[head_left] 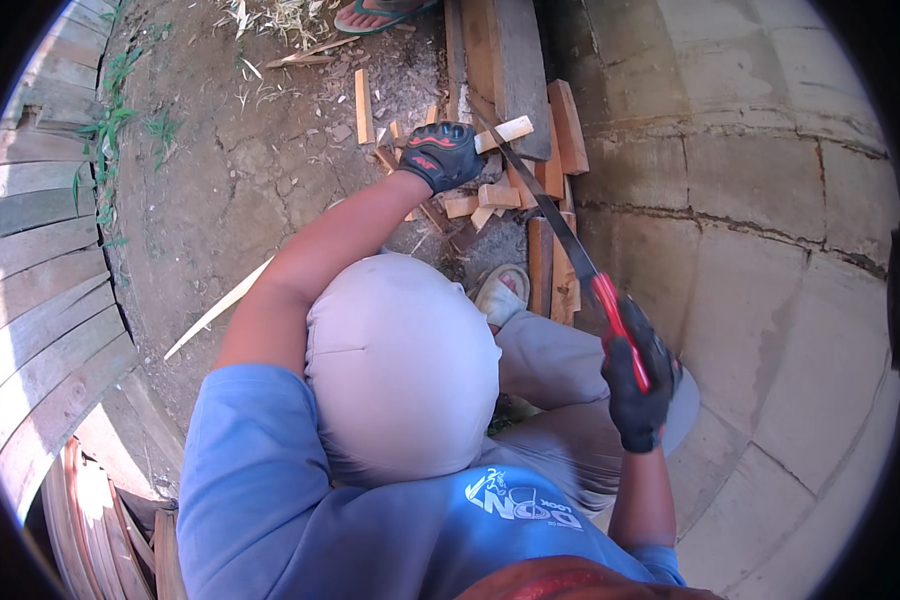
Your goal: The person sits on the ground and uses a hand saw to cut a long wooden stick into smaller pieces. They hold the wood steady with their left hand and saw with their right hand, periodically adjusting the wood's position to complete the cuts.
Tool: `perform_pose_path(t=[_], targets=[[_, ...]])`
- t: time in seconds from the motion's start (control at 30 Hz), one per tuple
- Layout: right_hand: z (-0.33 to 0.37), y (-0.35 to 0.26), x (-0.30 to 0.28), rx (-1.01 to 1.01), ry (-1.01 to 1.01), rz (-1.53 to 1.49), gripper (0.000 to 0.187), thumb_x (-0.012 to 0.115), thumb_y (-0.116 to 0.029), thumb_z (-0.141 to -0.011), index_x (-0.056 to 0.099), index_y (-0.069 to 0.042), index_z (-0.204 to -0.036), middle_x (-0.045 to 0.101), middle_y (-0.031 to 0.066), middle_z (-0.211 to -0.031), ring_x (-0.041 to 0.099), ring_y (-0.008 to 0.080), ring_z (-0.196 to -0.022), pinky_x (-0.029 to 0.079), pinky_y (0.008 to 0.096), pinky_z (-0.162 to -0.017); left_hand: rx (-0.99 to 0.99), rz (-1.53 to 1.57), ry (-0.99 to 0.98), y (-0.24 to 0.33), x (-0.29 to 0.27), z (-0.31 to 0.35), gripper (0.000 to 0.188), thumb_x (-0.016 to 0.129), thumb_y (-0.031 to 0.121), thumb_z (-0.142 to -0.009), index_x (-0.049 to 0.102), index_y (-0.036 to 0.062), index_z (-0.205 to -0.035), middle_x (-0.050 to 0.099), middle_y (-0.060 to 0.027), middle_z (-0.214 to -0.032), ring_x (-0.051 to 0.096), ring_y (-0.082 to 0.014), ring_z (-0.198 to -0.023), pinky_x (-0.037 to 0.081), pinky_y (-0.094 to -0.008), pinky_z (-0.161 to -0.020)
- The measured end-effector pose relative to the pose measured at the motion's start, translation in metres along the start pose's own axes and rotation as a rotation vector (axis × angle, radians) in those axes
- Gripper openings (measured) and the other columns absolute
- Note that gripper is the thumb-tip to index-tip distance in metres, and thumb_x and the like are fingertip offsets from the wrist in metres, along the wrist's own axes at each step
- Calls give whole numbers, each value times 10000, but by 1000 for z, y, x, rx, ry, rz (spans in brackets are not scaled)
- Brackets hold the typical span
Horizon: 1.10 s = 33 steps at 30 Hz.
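My left hand (442, 156), in a black glove with red trim, is closed around the near-left end of a short pale wooden strip (511, 131). The strip lies at the edge of a thick wooden plank (522, 70). Across the strip runs the dark blade of a hand saw (560, 228), its tip end at the wood beside my left fingers. My right hand (641, 375), also gloved in black, wraps around the saw's red handle, lower right. Whether the blade has cut into the strip is too small to tell.
Several cut wooden blocks (498, 196) lie below the strip, with more boards (568, 130) along the concrete wall (730, 190) at right. Wood shavings (280, 22) and another person's sandalled foot (380, 14) are at the top. Wooden slats (45, 260) line the left.
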State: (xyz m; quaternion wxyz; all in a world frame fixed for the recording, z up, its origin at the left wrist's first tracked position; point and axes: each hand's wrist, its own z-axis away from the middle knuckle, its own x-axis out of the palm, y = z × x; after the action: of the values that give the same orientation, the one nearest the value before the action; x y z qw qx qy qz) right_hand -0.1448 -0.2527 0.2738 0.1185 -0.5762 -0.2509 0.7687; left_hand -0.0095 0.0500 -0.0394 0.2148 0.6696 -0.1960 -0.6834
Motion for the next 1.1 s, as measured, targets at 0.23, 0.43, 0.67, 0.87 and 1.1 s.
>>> perform_pose_path(t=[0.23,0.43,0.67,0.87,1.1], targets=[[-3,-45,-34,-279,111,191,430,638,-219,-1036,696,-25,-1416,788,138,-1042,705,171,-716,557,333,-701,-27,-10,-70,15,-6,0,459,704,509,-929,731,89,-1110,774,-185,-1046,763,-389,-945,600,-535,-822],[-127,-51,59,-287,30,145,376,652,-287,-1042,720,-138,-1382,762,168,-1265,739,366,-1121,556,454,-965,-17,-17,-65,16,-14,2,480,696,535,-940,754,81,-1082,774,-197,-1032,766,-383,-942,600,-522,-817],[-172,-20,118,-331,65,25,402,657,-294,-1036,704,-141,-1404,748,197,-1274,712,402,-1162,552,452,-995,2,50,-46,12,-11,-3,425,710,482,-932,772,74,-1035,775,-205,-1005,768,-387,-935,604,-513,-804],[-93,11,86,-287,68,-33,386,650,-194,-1052,688,-98,-1425,753,202,-1285,751,380,-1141,583,454,-952,-3,9,-46,3,2,-3,424,716,481,-926,771,75,-1038,775,-203,-1018,765,-389,-946,601,-522,-833],[11,-25,-35,-122,41,112,424,650,-193,-1032,699,-25,-1419,774,106,-920,655,119,-647,541,314,-662,32,33,-21,10,-4,-2,417,716,489,-924,741,81,-1010,772,-182,-994,761,-381,-921,602,-522,-816]])
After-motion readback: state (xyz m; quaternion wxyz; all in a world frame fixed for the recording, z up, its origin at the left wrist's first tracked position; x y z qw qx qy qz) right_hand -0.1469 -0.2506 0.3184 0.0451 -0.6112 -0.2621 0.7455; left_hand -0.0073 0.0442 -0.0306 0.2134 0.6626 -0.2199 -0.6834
